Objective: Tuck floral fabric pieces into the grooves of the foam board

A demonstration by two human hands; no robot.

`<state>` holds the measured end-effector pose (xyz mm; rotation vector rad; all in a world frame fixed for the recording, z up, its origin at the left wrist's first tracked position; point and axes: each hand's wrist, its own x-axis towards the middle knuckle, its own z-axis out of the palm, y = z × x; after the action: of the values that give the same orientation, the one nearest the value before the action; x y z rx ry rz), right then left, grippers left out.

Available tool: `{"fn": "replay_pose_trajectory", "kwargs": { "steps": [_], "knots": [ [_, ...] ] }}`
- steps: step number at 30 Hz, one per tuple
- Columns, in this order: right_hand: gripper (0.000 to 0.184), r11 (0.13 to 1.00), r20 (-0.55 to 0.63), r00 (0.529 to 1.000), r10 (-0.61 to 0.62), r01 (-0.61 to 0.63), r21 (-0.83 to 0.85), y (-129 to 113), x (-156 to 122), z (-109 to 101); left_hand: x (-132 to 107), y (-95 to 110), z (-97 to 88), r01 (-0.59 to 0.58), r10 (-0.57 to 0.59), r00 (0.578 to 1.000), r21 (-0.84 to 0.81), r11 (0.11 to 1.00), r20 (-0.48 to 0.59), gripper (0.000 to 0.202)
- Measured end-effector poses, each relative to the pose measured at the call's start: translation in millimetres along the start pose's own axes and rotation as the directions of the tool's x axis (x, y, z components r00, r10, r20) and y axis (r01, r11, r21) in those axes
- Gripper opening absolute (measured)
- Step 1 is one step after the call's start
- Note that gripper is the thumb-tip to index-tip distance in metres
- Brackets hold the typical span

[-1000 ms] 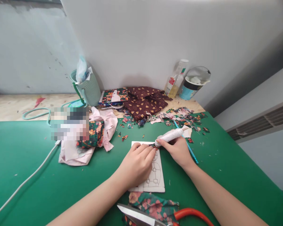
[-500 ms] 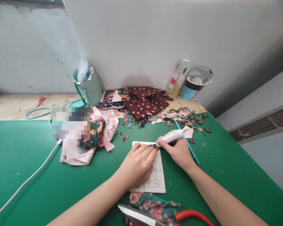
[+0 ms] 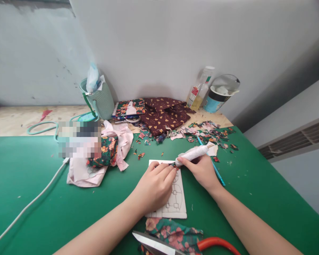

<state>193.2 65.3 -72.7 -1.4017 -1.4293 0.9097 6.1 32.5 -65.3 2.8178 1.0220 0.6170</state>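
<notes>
Your left hand (image 3: 154,186) covers much of the white patterned card (image 3: 172,203), so the outlines drawn under your palm cannot be seen. Just beyond the card's far edge, the tip of the white-wrapped tool (image 3: 191,154) in your right hand (image 3: 202,171) is too small to make out. Nearer you than the card, the scissors (image 3: 175,246) are cut off by the bottom edge, as is the floral cloth (image 3: 172,232) under them. Left of the card, a blurred block (image 3: 79,139) hides something on the desk (image 3: 29,184). A white cable (image 3: 29,205) runs out at the lower left edge.
</notes>
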Motion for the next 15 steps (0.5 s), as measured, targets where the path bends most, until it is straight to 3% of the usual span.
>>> {"fn": "replay_pose_trajectory", "kwargs": {
  "steps": [10, 15],
  "knots": [
    [0.024, 0.998, -0.008, 1.000, -0.020, 0.020, -0.065, -0.9, -2.4, 0.0, -0.9, 0.0, 1.3, -0.002, 0.002, 1.000, 0.018, 1.000, -0.011, 0.033],
    [0.023, 1.000, -0.014, 1.000, -0.014, 0.014, -0.014, 0.5, -0.2, -0.6, -1.0, -0.1, 1.0, -0.002, 0.002, 1.000, 0.012, 1.000, 0.006, 0.033]
  ]
}}
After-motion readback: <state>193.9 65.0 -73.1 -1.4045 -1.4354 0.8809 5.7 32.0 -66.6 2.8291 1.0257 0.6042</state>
